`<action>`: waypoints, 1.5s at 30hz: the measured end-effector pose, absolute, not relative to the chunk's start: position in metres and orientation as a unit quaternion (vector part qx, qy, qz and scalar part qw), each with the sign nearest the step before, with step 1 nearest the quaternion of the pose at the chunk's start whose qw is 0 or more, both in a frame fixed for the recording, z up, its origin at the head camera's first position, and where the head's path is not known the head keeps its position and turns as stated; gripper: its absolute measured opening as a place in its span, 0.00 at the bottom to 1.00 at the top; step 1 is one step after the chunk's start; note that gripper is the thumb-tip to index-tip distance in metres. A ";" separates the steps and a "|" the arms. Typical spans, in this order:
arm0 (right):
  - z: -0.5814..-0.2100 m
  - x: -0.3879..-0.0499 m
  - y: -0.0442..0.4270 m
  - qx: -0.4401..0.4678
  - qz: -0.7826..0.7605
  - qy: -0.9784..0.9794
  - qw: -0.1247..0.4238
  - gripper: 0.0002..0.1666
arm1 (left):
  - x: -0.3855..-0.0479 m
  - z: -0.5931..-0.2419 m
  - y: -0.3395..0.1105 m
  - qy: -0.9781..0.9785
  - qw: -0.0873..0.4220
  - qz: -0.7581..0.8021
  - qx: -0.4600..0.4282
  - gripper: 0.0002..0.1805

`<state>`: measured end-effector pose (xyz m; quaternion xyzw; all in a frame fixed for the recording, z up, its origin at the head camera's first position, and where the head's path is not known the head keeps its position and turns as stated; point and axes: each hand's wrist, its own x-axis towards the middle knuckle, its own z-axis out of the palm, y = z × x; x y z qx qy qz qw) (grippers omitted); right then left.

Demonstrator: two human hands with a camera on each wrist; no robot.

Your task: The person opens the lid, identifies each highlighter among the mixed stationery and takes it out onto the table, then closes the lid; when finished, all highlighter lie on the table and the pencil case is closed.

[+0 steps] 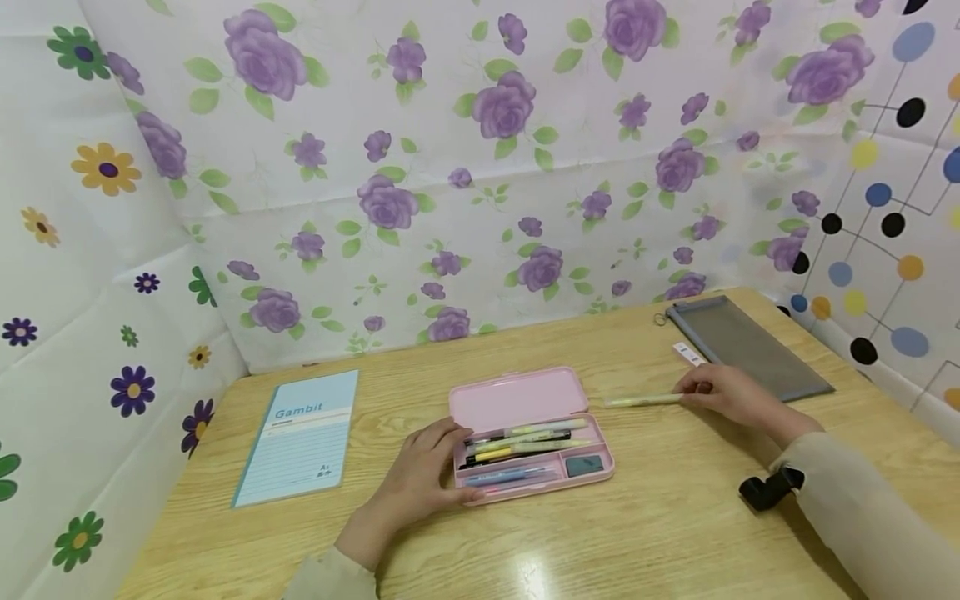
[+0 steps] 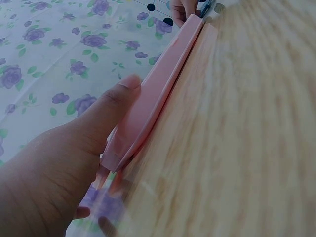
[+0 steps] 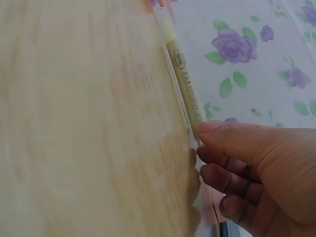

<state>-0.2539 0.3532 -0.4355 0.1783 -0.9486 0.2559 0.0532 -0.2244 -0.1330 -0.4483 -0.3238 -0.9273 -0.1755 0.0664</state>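
A pink pencil case (image 1: 517,400) lies with its lid folded back on the wooden table. Several pens and highlighters (image 1: 543,429), a blue pen (image 1: 498,477) and a dark eraser (image 1: 583,465) sit in its compartments. My left hand (image 1: 420,475) grips the case's left end, the thumb along its front wall, as the left wrist view (image 2: 64,153) shows. To the right of the case, my right hand (image 1: 731,400) pinches one end of a pale yellow highlighter (image 1: 641,401) between thumb and fingers. In the right wrist view the highlighter (image 3: 185,84) shows a barcode and lies close along the tabletop.
A grey zip pouch (image 1: 750,346) lies at the back right, with a small white packet (image 1: 687,354) beside it. At the left lies a light blue notebook (image 1: 300,437). Patterned cloth walls (image 1: 420,167) stand behind and at both sides of the table (image 1: 600,542).
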 end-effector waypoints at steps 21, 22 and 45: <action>-0.427 -0.258 0.343 0.141 0.269 -0.953 0.017 0.13 | -0.222 -0.449 -0.137 -0.927 0.071 -0.177 -0.322 0.45; -0.425 -0.257 0.342 0.139 0.268 -0.953 0.018 0.13 | -0.222 -0.449 -0.137 -0.928 0.072 -0.176 -0.321 0.45; -0.353 -0.238 0.305 0.211 0.226 -0.947 0.088 0.12 | -0.223 -0.448 -0.133 -0.927 0.055 -0.181 -0.324 0.46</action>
